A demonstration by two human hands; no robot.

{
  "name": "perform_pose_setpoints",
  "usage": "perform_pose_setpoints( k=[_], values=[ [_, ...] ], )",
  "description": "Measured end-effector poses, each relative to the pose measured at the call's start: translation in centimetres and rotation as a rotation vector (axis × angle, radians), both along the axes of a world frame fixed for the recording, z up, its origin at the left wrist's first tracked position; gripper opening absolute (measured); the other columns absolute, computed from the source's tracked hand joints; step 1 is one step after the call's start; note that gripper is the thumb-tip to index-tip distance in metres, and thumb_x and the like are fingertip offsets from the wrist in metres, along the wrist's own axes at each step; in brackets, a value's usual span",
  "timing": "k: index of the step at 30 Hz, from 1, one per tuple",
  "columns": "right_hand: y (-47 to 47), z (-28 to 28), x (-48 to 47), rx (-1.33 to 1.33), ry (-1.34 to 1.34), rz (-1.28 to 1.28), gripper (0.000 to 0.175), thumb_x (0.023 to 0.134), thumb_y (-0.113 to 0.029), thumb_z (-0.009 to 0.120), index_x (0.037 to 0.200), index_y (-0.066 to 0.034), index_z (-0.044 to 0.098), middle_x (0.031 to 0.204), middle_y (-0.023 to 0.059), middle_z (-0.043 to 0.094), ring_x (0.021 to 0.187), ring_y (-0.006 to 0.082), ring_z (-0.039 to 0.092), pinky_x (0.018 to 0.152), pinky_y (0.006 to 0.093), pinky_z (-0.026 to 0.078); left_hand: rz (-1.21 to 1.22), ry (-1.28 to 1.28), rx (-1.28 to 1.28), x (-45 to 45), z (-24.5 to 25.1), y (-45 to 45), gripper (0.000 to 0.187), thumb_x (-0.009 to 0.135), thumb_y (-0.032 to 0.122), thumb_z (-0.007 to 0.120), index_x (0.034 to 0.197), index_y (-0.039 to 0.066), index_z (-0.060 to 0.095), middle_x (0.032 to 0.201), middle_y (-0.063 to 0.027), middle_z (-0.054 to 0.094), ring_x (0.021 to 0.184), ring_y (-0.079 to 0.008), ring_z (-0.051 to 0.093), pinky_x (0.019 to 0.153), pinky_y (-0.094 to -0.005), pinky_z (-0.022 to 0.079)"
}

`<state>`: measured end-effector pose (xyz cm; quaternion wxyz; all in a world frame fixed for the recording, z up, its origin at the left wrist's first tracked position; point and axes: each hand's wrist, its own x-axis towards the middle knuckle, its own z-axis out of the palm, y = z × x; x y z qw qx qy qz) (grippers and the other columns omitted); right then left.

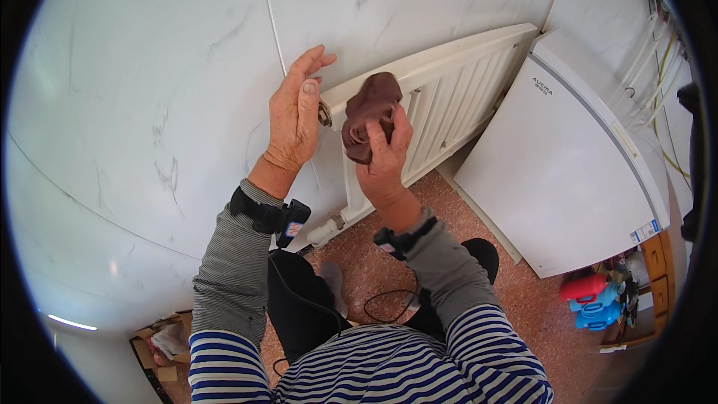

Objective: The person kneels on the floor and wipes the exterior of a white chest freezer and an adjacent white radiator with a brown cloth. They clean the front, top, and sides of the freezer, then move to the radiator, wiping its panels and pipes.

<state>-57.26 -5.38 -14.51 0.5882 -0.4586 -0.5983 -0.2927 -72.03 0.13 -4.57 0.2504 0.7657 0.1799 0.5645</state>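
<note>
A bunched dark brown cloth point(372, 118) is gripped in my right hand point(387, 163), in front of the near upper corner of a white panel radiator point(443, 106). My left hand point(294, 112) is raised beside the radiator's end, close to the marbled white wall panel point(168, 95). Nothing shows in it, and its fingers are partly spread. Next to the left thumb, a small metal fitting point(325, 114) sits at the radiator's upper corner. Whether the cloth touches the radiator cannot be made out.
A white Aucma refrigerator point(566, 163) stands right of the radiator. A white pipe valve point(325, 231) juts out at the radiator's foot. A black cable point(387, 294) loops above the reddish speckled floor point(364, 252). Red point(583, 287) and blue point(597, 314) plastic jugs and a cardboard box point(179, 356) lie lower down.
</note>
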Motion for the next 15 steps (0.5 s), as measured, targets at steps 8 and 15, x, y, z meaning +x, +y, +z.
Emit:
perform_pose_setpoints(
  k=[8, 15],
  values=[
    [0.9, -8.5, -2.1, -0.174, 0.988, 0.935, 0.042, 0.088, -0.004, 0.063, 0.129, -0.0056, 0.056, 0.126, 0.0123, 0.052, 0.121, 0.0242, 0.054, 0.1, 0.0414, 0.049, 0.177, 0.507, 0.438, 2.7, 3.3, 2.7, 0.041, 0.104, 0.029, 0.049, 0.134, 0.002, 0.057, 0.129, -0.02, 0.062, 0.117, -0.0358, 0.059, 0.097, -0.0371, 0.049],
    [-1.7, -19.6, 0.7, -0.46, -0.044, 0.119, 0.022, 0.078, -0.01, 0.071, 0.099, -0.0136, 0.075, 0.126, 0.0164, 0.051, 0.112, 0.0389, 0.054, 0.091, 0.0452, 0.053, 0.032, 0.551, 0.285, 4.4, 2.4, 3.0, 0.026, 0.101, 0.009, 0.053, 0.123, 0.001, 0.064, 0.113, -0.0192, 0.069, 0.098, -0.0322, 0.066, 0.088, -0.0357, 0.052]
  ],
)
